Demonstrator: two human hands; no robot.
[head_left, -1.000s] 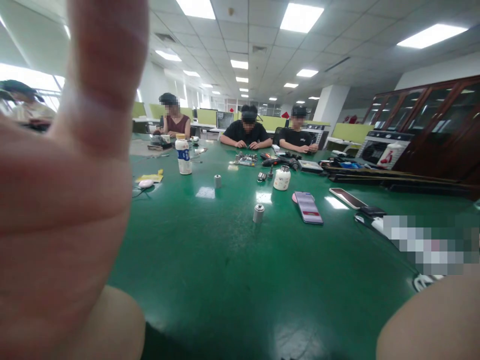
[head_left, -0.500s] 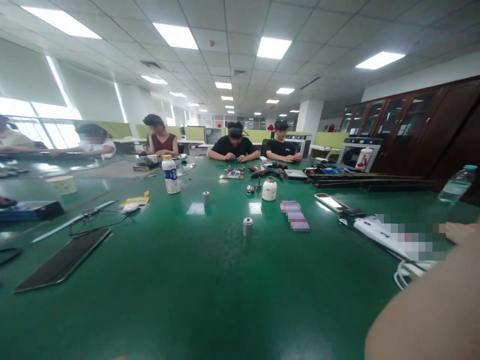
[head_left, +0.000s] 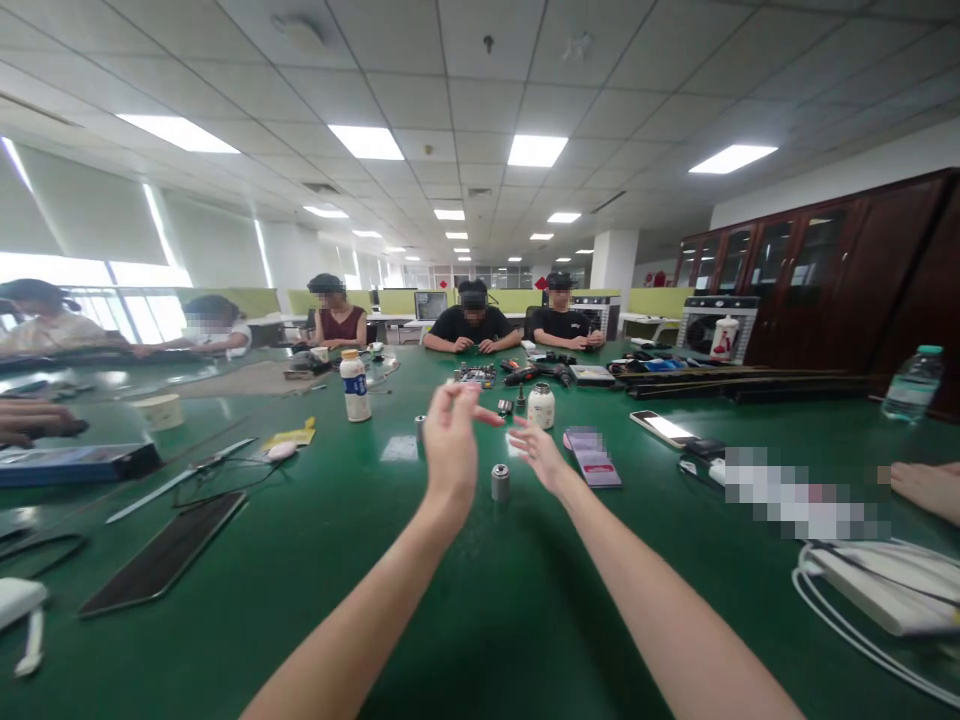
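My left hand (head_left: 453, 445) is raised over the middle of the green table (head_left: 480, 620), its fingers apart and nothing seen in them. Facing it, my right hand (head_left: 538, 452) has spread fingers and holds nothing. Below and between the hands a small metal cylinder (head_left: 500, 482) stands upright. A second small cylinder (head_left: 420, 430) is partly hidden behind my left hand. The white jar (head_left: 541, 408) stands just beyond my right hand, and a purple packet (head_left: 592, 458) lies to the right of it.
A white bottle (head_left: 355, 386) stands at left, beyond a dark flat panel (head_left: 169, 550). At right lie a phone (head_left: 663, 428), a white power bank (head_left: 885, 590) with cables, and another person's hand (head_left: 926, 488). Several people sit around the table.
Both my forearms and hands have come into view over the table's middle. The camera view has tilted up, so the table objects appear lower.
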